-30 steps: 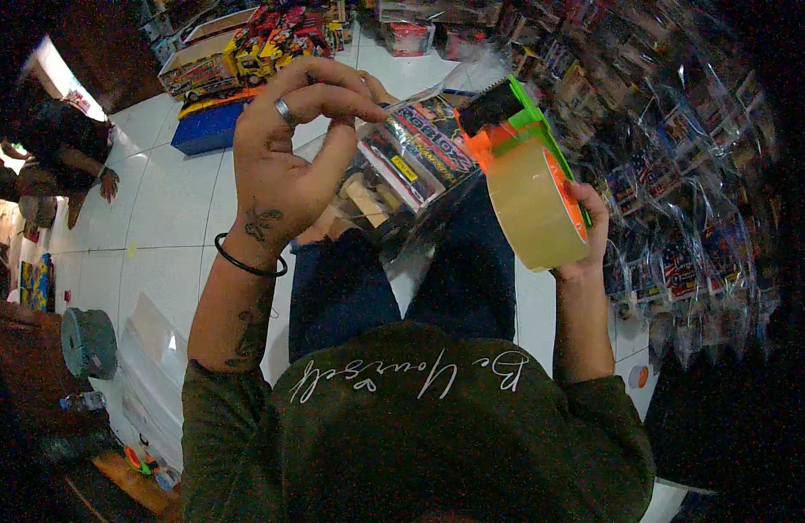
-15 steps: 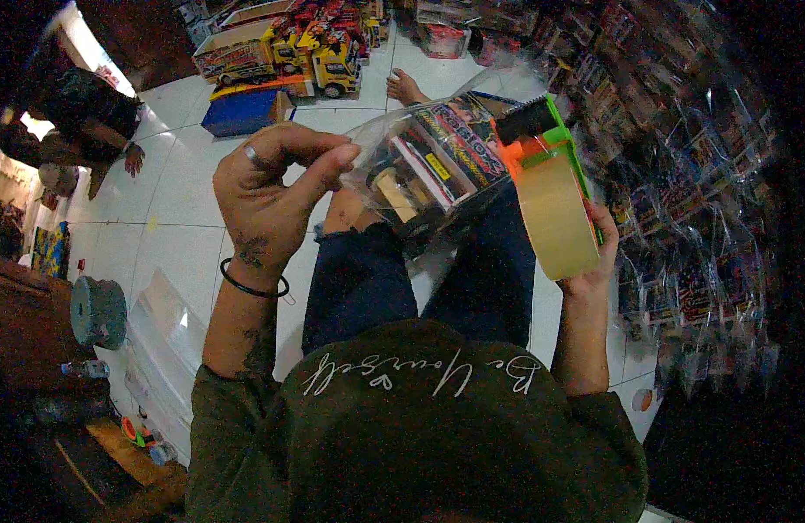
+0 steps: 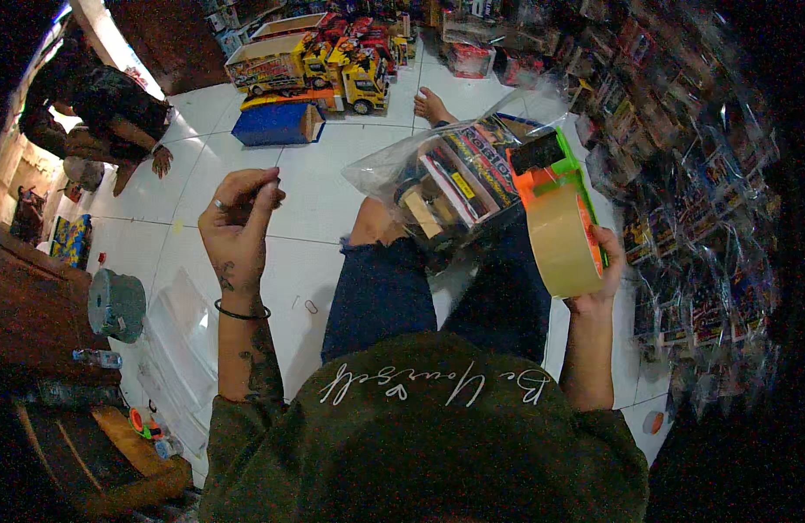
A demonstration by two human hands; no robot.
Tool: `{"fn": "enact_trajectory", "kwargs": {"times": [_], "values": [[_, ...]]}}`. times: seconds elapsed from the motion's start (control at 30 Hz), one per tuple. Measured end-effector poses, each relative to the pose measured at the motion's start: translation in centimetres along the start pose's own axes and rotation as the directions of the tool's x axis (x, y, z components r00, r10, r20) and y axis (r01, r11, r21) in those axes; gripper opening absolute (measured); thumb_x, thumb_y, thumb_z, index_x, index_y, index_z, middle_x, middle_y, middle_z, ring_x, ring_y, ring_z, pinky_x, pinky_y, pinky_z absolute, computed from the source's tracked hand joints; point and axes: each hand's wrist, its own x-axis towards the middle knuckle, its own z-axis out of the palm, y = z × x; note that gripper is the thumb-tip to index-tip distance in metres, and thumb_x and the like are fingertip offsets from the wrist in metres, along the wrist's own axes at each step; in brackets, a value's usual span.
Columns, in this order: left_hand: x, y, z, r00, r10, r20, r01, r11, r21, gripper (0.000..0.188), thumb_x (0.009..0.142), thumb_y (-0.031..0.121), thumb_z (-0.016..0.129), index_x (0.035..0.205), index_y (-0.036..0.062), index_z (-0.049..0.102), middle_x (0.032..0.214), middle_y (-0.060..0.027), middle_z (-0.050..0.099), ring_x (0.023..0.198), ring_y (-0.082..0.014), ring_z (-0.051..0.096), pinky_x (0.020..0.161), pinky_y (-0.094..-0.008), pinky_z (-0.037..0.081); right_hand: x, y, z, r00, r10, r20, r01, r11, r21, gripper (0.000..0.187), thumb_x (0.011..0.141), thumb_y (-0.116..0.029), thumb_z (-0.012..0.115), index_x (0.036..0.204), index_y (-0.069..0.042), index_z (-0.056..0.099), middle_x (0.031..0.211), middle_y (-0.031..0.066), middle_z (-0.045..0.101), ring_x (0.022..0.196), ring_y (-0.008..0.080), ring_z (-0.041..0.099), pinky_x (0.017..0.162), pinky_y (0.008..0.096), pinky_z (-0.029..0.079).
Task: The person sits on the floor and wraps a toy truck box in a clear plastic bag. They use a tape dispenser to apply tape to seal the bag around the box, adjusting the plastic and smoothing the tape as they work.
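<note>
Clear plastic bag with a printed card (image 3: 459, 174) lies mid-frame, above the jeans (image 3: 381, 296). Right of centre, the right hand (image 3: 605, 268) grips a tape dispenser (image 3: 564, 248); the left (image 3: 235, 213) pinches its fingertips together, any contents unclear. Keeping the loose film taut should limit wrinkles.

Your right grip (image 3: 603, 266) holds a smooth plastic tape dispenser (image 3: 561, 222); left of that grip, note the glossy, clear plastic bag (image 3: 450, 179).
</note>
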Motion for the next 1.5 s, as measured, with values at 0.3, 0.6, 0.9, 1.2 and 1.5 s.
{"fn": "enact_trajectory", "kwargs": {"times": [0.3, 0.6, 0.9, 1.2, 1.5], "values": [[-3.2, -4.4, -2.0, 0.971, -0.233, -0.056, 0.237, 0.966, 0.106, 0.017, 0.090, 0.016, 0.058, 0.081, 0.0015, 0.060, 0.062, -0.0012, 0.055, 0.055, -0.0090, 0.054, 0.054, -0.0217, 0.046, 0.4, 0.1, -1.8, 0.994, 0.059, 0.090, -0.060, 0.998, 0.003, 0.042, 0.078, -0.024, 0.055, 0.111, 0.001, 0.055, 0.105, 0.0161, 0.063, 0.090, 0.0270, 0.062, 0.083, 0.0372, 0.050], [-4.6, -6.9, -2.4, 0.932, -0.314, -0.180, 0.337, 0.935, 0.112, 0.017, 0.089, 0.016, 0.059, 0.090, -0.0017, 0.060, 0.074, -0.0052, 0.060, 0.063, -0.0099, 0.059, 0.056, -0.0217, 0.048, 0.4, 0.8, -1.6, 0.997, 0.061, 0.052, -0.060, 0.998, -0.022, 0.043, 0.078, -0.025, 0.054, 0.112, 0.001, 0.054, 0.105, 0.0156, 0.063, 0.092, 0.0272, 0.062, 0.084, 0.0387, 0.050], [-5.0, -8.6, -3.2, 0.903, -0.427, -0.043, 0.427, 0.888, 0.170, 0.028, 0.092, 0.024, 0.054, 0.079, 0.0004, 0.061, 0.059, -0.0030, 0.054, 0.051, -0.0091, 0.053, 0.047, -0.0226, 0.041, 0.4, 1.1, -1.9, 0.993, 0.067, 0.093, -0.064, 0.997, -0.033, 0.043, 0.078, -0.025, 0.054, 0.111, 0.001, 0.055, 0.106, 0.0156, 0.062, 0.093, 0.0265, 0.062, 0.084, 0.0386, 0.050], [-6.5, -10.3, -3.8, 0.934, -0.326, -0.144, 0.356, 0.887, 0.295, 0.015, 0.086, 0.014, 0.063, 0.088, -0.0004, 0.067, 0.067, -0.0032, 0.058, 0.057, -0.0085, 0.053, 0.053, -0.0226, 0.044, 0.7, 1.7, -2.6, 0.998, 0.067, -0.022, -0.067, 0.997, -0.032, 0.044, 0.077, -0.025, 0.054, 0.112, 0.002, 0.054, 0.107, 0.0156, 0.062, 0.094, 0.0262, 0.061, 0.087, 0.0376, 0.048], [-4.7, -1.7, 1.5, 0.988, 0.112, 0.102, -0.145, 0.897, 0.418, 0.024, 0.078, 0.014, 0.066, 0.101, 0.0054, 0.064, 0.093, -0.0091, 0.056, 0.084, -0.0204, 0.053, 0.071, -0.0315, 0.043, -0.2, 3.0, -1.1, 0.996, 0.091, -0.008, -0.091, 0.989, -0.115, 0.046, 0.077, -0.024, 0.052, 0.113, 0.004, 0.053, 0.107, 0.0181, 0.062, 0.094, 0.0284, 0.062, 0.089, 0.0390, 0.048]]}}
